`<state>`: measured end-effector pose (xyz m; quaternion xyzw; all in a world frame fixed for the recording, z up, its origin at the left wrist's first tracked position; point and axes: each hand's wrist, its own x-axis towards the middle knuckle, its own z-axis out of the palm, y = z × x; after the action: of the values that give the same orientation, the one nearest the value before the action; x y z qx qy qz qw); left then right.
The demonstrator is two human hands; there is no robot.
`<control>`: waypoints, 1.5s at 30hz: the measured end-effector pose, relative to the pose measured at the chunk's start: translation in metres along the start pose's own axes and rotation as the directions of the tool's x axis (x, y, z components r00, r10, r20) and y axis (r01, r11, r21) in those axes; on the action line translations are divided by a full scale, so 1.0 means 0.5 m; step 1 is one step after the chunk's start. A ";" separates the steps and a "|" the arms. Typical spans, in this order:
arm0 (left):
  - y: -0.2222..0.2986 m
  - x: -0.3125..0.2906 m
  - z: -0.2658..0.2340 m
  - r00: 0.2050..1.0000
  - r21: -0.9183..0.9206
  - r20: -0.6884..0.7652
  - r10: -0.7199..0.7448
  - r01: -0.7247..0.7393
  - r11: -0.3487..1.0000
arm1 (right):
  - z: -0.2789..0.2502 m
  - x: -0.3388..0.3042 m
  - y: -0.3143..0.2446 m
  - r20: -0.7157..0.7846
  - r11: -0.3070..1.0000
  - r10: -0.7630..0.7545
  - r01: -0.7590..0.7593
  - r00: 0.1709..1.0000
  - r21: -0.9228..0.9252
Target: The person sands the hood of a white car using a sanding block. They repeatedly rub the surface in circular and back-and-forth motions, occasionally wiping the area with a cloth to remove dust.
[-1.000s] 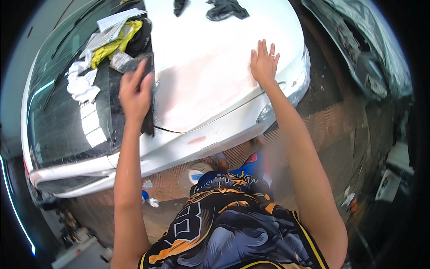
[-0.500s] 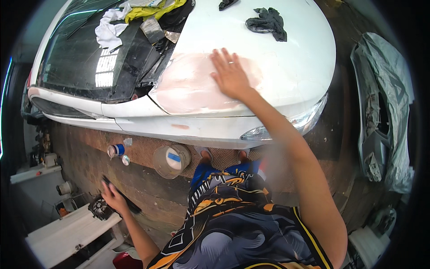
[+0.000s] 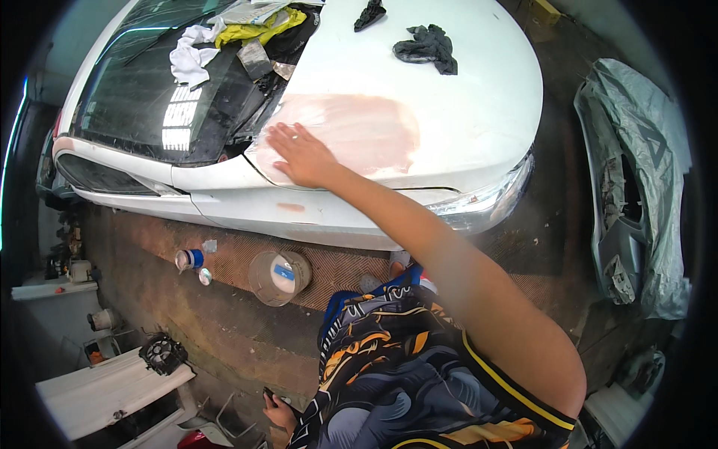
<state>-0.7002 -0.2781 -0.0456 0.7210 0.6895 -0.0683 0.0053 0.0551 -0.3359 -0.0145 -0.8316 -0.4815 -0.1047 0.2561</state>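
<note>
My right hand (image 3: 305,159) lies flat, fingers stretched, on the near windshield-side corner of a white car hood (image 3: 479,112). Under and around it spreads a dull pinkish-beige filler patch (image 3: 359,131). Low in the picture, my left hand (image 3: 280,414) is closed around a long dark tool (image 3: 268,392), mostly hidden by my shirt; its exact kind does not show. A smaller pinkish spot (image 3: 291,207) marks the fender below the hood.
Black crumpled cloths (image 3: 428,51) lie on the hood. A white rag (image 3: 190,56) and a yellow bag (image 3: 262,28) rest by the windshield. On the floor stand a bucket (image 3: 258,280) and a blue-labelled can (image 3: 190,260). A wrapped bumper (image 3: 658,187) stands right.
My right hand has slid left across the filler patch toward the windshield. My left hand, with the dark tool, has come in closer to my body. My view has shifted slightly.
</note>
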 end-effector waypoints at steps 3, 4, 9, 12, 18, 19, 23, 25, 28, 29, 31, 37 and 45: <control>-0.004 0.013 0.029 1.000 -0.014 -0.007 -0.027 0.027 1.000 | -0.033 -0.082 0.050 0.023 0.994 0.042 -0.040 0.999 -0.104; -0.012 0.010 0.032 0.999 -0.005 -0.038 -0.011 0.011 1.000 | -0.041 -0.099 0.055 0.030 0.993 0.046 -0.042 0.999 -0.113; -0.006 0.043 0.055 0.997 -0.088 -0.019 0.073 -0.074 0.993 | -0.098 -0.208 0.094 0.063 0.972 0.147 -0.132 0.987 -0.196; -0.033 0.046 0.079 0.988 -0.033 -0.091 0.124 -0.127 0.991 | -0.109 -0.248 0.098 0.084 0.954 0.206 -0.181 0.975 -0.238; -0.068 0.019 0.124 0.996 -0.113 -0.045 0.080 -0.085 0.990 | -0.137 -0.317 0.133 0.076 0.927 0.235 -0.200 0.969 -0.316; -0.078 0.008 0.127 0.997 -0.094 -0.042 0.063 -0.066 0.993 | -0.139 -0.323 0.140 0.072 0.925 0.242 -0.208 0.968 -0.318; -0.134 -0.073 0.155 0.973 -0.086 -0.220 0.067 -0.087 0.992 | -0.143 -0.333 0.153 0.018 0.937 0.243 -0.230 0.970 -0.262; -0.134 -0.105 0.153 0.948 -0.085 -0.318 0.020 -0.050 0.995 | -0.140 -0.320 0.150 0.032 0.935 0.234 -0.217 0.972 -0.280; -0.099 -0.146 0.108 0.940 -0.096 -0.304 -0.151 0.128 0.987 | -0.132 -0.294 0.138 0.083 0.974 0.106 -0.086 0.991 -0.211; -0.063 -0.142 0.089 0.909 -0.107 -0.392 -0.140 0.106 0.989 | -0.132 -0.290 0.133 0.106 0.986 0.043 -0.024 0.993 -0.168; 0.034 -0.120 0.038 0.845 -0.190 -0.520 -0.126 0.029 0.981 | -0.137 -0.285 0.115 0.110 0.996 0.015 -0.006 0.994 -0.085; 0.553 -0.028 -0.148 0.695 -0.440 -0.718 0.033 -0.490 0.753 | -0.178 -0.301 0.154 0.117 0.966 -0.036 0.005 0.992 0.258; 1.246 -0.216 -0.306 0.896 -0.915 -0.387 0.216 -0.402 0.030 | -0.275 -0.347 0.259 0.240 0.691 0.094 -0.237 0.966 0.683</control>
<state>-0.0704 -0.4002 0.0635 0.6655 0.3819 0.4594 0.4474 0.0866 -0.5903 -0.0131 -0.7161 -0.4293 0.1890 0.5169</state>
